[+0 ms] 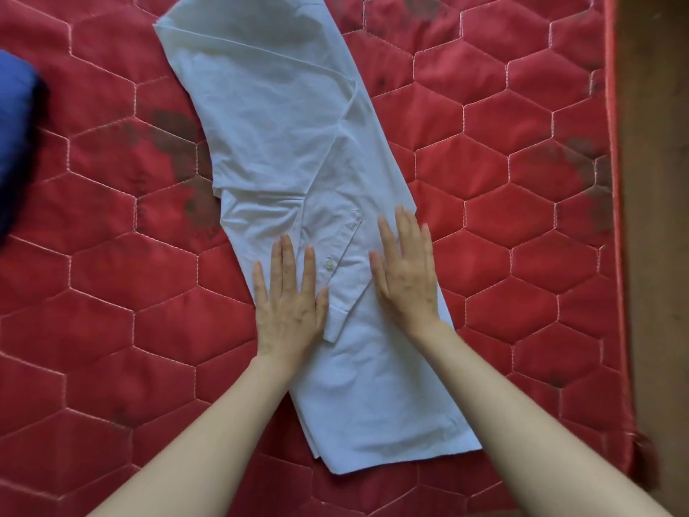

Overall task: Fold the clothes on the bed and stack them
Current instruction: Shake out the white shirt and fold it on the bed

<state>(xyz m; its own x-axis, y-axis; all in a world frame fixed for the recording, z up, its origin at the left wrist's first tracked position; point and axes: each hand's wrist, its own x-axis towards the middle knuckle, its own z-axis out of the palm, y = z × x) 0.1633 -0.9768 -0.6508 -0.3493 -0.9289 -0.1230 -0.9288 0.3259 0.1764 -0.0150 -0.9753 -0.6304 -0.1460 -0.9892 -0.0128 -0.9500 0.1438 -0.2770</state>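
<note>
A white button shirt (pixel 283 143) lies on the red quilted bed (pixel 503 181), folded lengthwise into a long narrow strip running from the far left towards the near right. A sleeve with its cuff and a button is folded over the middle. My left hand (pixel 289 304) lies flat on the shirt's left edge, fingers straight. My right hand (pixel 406 270) lies flat on the shirt's right side, fingers straight and slightly spread. Both palms press the cloth down side by side.
A dark blue cloth item (pixel 16 143) sits at the left edge of the view. The bed's right edge with its red piping (pixel 619 218) runs down the right side, with a brown floor (pixel 656 181) beyond it. Dark stains mark the quilt.
</note>
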